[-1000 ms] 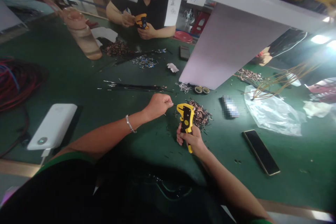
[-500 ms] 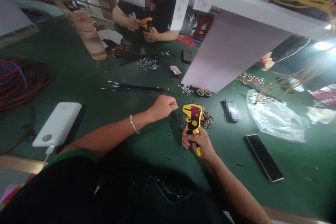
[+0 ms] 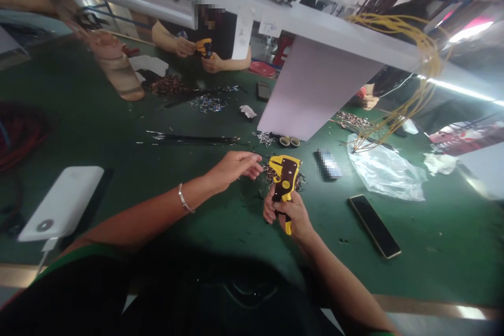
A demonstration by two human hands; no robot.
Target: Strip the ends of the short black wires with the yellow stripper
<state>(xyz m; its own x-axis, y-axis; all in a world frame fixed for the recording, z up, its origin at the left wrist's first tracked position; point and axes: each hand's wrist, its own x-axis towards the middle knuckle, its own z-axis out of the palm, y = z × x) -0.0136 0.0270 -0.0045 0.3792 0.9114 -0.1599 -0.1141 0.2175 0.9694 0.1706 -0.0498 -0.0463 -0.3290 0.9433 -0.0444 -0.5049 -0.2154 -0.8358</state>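
Observation:
My right hand (image 3: pixel 293 212) is wrapped around the handles of a yellow and black wire stripper (image 3: pixel 286 181), its jaws pointing left. Just left of those jaws is my left hand (image 3: pixel 238 167), fingers stretched out and slightly apart. A thin dark line shows by its fingertips; whether it touches them I cannot tell. Under and behind the stripper lies a heap of small dark and copper-coloured scraps (image 3: pixel 301 182). Beyond my left hand, a bundle of black wires (image 3: pixel 192 139) with bright tips lies on the green table (image 3: pixel 220 262).
Small silver pieces (image 3: pixel 264 138) and two tape rolls (image 3: pixel 289 142) lie by a pale upright panel (image 3: pixel 311 84). At right are a phone (image 3: pixel 374 226) and clear plastic bag (image 3: pixel 384 170); at left, a white power bank (image 3: pixel 63 202). Across the table, a co-worker's hands hold another stripper (image 3: pixel 205 48).
My left hand's closed fingers have stretched out, beside the stripper's jaws. My right hand keeps its grip on the stripper. The whole view has shifted, with table items appearing further left.

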